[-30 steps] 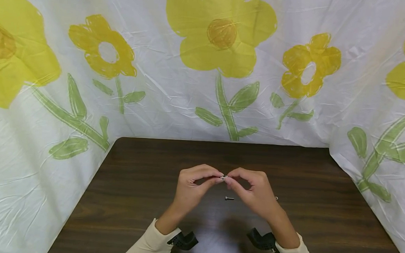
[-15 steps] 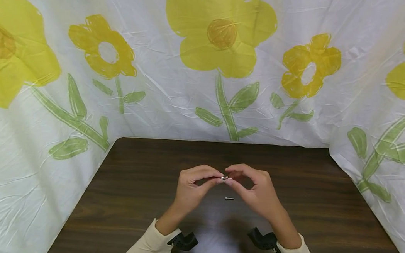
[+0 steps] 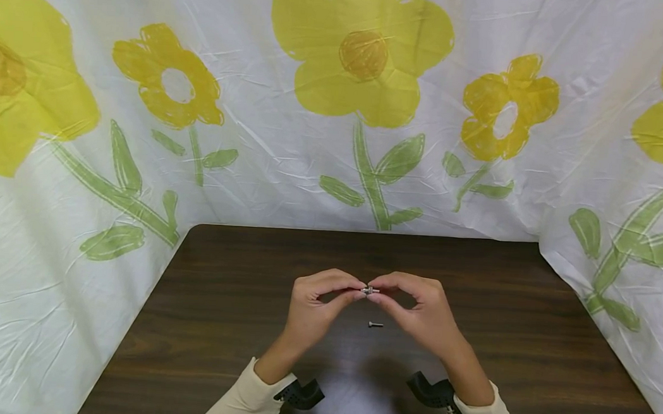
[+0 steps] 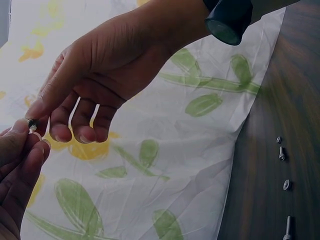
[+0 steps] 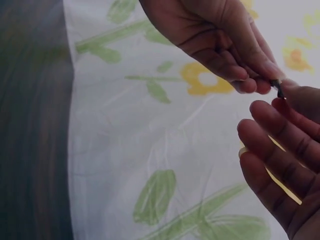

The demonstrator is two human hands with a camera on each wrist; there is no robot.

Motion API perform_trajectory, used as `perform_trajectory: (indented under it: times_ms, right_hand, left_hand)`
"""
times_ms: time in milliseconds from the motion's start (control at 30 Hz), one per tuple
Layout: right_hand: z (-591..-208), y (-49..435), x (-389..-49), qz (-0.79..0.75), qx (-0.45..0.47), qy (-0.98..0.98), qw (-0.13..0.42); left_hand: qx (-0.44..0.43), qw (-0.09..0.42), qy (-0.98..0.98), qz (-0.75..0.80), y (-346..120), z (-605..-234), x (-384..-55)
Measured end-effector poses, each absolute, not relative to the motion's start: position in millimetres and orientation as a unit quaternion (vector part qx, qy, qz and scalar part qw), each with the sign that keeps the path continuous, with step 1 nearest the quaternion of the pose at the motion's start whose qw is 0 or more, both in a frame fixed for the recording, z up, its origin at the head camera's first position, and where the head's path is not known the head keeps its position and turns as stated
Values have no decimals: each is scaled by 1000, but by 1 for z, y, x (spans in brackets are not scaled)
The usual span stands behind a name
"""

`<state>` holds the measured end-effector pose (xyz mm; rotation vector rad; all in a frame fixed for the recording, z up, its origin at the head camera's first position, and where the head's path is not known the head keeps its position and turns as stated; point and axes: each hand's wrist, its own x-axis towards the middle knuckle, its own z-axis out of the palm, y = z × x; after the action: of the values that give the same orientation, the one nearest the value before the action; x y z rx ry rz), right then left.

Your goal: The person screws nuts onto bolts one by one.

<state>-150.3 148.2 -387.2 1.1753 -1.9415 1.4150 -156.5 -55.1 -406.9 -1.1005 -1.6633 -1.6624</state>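
In the head view my left hand [image 3: 317,298] pinches one end of a small metal bolt [image 3: 376,291] between thumb and index finger, its shank pointing right. My right hand [image 3: 416,310] has thumb and index finger about a nut [image 3: 369,290] on that bolt, the two hands nearly meeting. In the left wrist view, the right hand [image 4: 115,65] comes from above and the left hand [image 4: 20,175] is cut off at the lower left. From the right wrist, the small dark piece [image 5: 278,89] sits between both hands' fingertips, too small to see in detail.
A loose bolt [image 3: 375,324] lies on the dark wooden table [image 3: 236,277] below the hands. In the left wrist view more hardware is on the tabletop: nuts [image 4: 287,185] and bolts [image 4: 288,227]. A flower-patterned white sheet [image 3: 242,182] hangs around the table.
My right index finger lifts off, then closes down again with the thumb at the nut, and more of the bolt's shank shows. The left hand keeps its place and grip.
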Motion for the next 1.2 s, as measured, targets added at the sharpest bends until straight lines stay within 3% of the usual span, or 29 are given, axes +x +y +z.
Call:
perform_trajectory:
  times_ms: [700, 1200]
  right_hand:
    - [-390, 145, -146, 507, 367, -754, 197]
    - [-388, 148, -151, 536, 429, -693, 222]
  left_hand:
    - [-412, 268, -615, -616, -55, -410, -158]
    - [-408, 269, -620, -614, -55, -407, -157]
